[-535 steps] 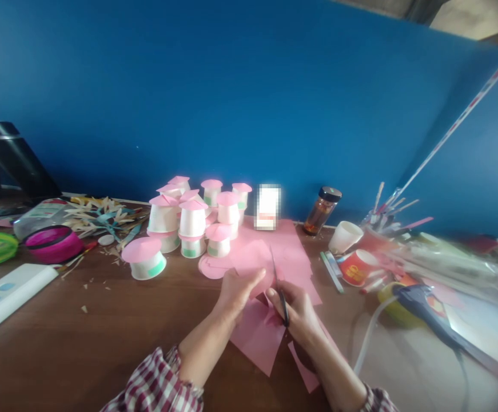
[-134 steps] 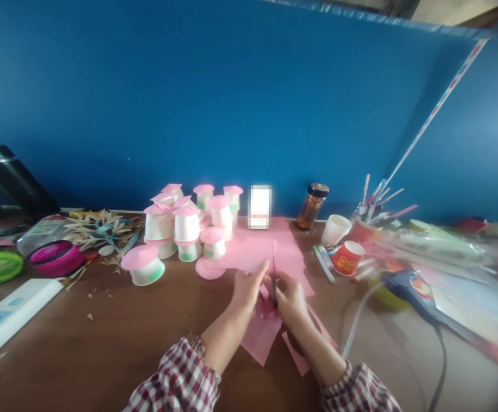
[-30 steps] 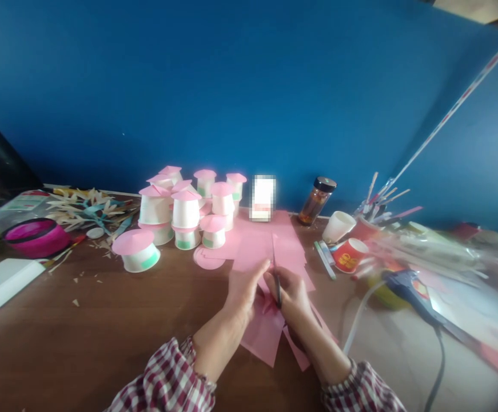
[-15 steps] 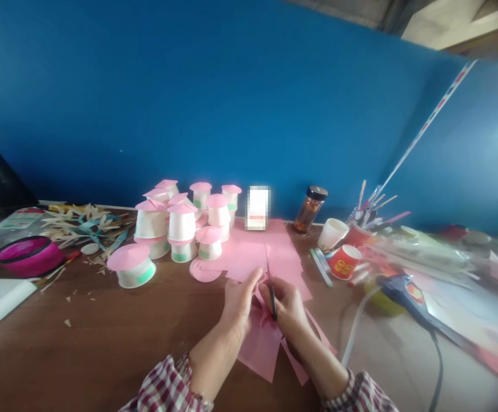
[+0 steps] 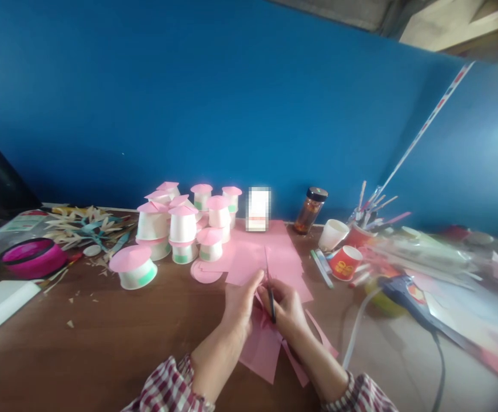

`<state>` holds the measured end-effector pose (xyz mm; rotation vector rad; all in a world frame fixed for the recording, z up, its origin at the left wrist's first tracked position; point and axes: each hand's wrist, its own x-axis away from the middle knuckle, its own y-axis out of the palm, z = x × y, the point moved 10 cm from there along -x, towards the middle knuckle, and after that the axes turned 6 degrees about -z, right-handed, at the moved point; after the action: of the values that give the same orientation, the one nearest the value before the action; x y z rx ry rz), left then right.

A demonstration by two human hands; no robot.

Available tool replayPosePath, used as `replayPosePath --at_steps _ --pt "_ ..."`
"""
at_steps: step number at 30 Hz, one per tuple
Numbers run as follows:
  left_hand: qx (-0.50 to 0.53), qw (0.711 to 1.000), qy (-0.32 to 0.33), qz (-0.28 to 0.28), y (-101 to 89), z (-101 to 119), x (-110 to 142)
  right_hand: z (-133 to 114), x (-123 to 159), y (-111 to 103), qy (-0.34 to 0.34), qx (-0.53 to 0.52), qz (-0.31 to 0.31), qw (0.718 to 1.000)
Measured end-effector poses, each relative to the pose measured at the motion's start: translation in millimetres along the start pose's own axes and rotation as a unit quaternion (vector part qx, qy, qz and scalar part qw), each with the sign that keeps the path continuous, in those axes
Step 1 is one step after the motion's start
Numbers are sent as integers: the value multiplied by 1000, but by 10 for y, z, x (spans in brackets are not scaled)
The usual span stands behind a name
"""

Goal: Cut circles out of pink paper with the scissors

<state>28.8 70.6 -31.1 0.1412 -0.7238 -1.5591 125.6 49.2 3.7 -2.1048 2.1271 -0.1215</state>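
Note:
In the middle of the head view, my right hand (image 5: 289,312) is closed around a pair of scissors (image 5: 271,304) with dark handles. Their blades point away from me. My left hand (image 5: 239,306) is beside it, thumb stretched forward, pinching a small piece of pink paper (image 5: 263,320) close to the blades. My fingers hide much of this piece. Pink paper offcuts (image 5: 262,357) lie beneath both wrists. Beyond my hands a stack of pink sheets (image 5: 277,246) is spread on the brown table (image 5: 154,343).
At the left stand several white paper cups (image 5: 182,226) with pink cone tops, near a pink disc (image 5: 206,272). A jar (image 5: 311,210), a red cup (image 5: 345,263) and a glue gun (image 5: 409,294) with a cord are at right. A white box (image 5: 4,306) lies far left.
The view has shifted very slightly. Both hands and the scissors stay almost in the same place, with only a small shift at the fingers.

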Motion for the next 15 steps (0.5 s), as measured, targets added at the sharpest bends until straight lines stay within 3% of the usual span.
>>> replayPosePath --at_steps 15 --pt "-9 1000 14 -1 59 72 53 -11 11 -22 5 -11 14 1000"
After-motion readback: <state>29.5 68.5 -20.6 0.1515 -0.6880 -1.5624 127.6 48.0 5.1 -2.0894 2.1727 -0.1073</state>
